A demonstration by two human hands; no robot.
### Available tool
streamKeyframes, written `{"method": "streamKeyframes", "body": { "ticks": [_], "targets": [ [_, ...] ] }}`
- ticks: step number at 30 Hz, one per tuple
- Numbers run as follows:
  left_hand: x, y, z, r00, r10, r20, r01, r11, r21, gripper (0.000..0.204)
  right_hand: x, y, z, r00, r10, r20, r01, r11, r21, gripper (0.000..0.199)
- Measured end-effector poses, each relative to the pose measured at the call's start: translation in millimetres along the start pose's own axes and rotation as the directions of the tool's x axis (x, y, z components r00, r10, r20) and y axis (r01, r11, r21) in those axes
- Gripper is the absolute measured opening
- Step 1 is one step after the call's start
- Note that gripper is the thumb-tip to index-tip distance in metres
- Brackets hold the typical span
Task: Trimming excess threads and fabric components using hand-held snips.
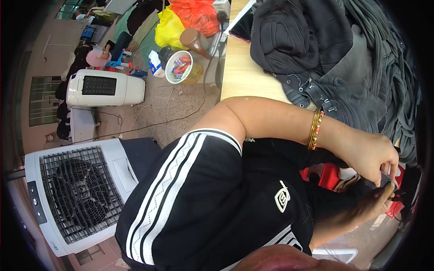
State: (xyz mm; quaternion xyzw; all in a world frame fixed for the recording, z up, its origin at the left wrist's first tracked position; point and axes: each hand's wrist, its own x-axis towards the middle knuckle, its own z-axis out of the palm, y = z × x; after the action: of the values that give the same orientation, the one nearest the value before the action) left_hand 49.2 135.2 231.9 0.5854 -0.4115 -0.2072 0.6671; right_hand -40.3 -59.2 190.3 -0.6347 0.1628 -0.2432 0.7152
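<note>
Far to the right, my left hand [373, 156], with gold bangles [315, 131] at its wrist, closes its fingertips on a small piece of dark grey cloth [385, 179]. Just below, my right hand [376, 207] grips the same piece, thumb and fingers meeting at its edge. Most of the cloth is hidden behind the fingers. Beyond my left forearm, a dark grey garment with metal snaps [332, 101] lies bunched on the table [235, 67], close to that hand.
More dark cloth [384, 54] hangs at the right. A phone [242, 25] lies by the table edge. Left of it are a round tub of small wrapped items [171, 77], a brown jar [193, 38] and plastic bags [169, 27]. Air coolers [81, 180] and cords stand on the floor.
</note>
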Motion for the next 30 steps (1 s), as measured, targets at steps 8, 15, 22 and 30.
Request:
{"method": "streamKeyframes", "body": {
  "ticks": [8,15,22,30],
  "targets": [
    [-14,20,-6,0.999,0.018,0.031,-0.023,0.982,0.189,0.023,1,-18,0,0.980,-0.146,-0.135,0.160,0.981,0.107,0.018],
    [-15,19,-21,1.000,0.017,-0.015,-0.012,0.959,0.285,0.022,10,-4,-16,0.992,-0.024,-0.126,0.031,0.998,0.051,0.027],
    [-25,28,-38,0.901,-0.399,-0.168,0.411,0.911,0.039,0.021,-4,0,40,0.981,-0.164,0.104,0.170,0.984,-0.047,0.029],
    [-20,18,-35,0.928,-0.361,-0.086,0.343,0.923,-0.176,0.023,-23,4,32,0.805,-0.487,0.339,0.579,0.770,-0.268,0.034]
  ]
}}
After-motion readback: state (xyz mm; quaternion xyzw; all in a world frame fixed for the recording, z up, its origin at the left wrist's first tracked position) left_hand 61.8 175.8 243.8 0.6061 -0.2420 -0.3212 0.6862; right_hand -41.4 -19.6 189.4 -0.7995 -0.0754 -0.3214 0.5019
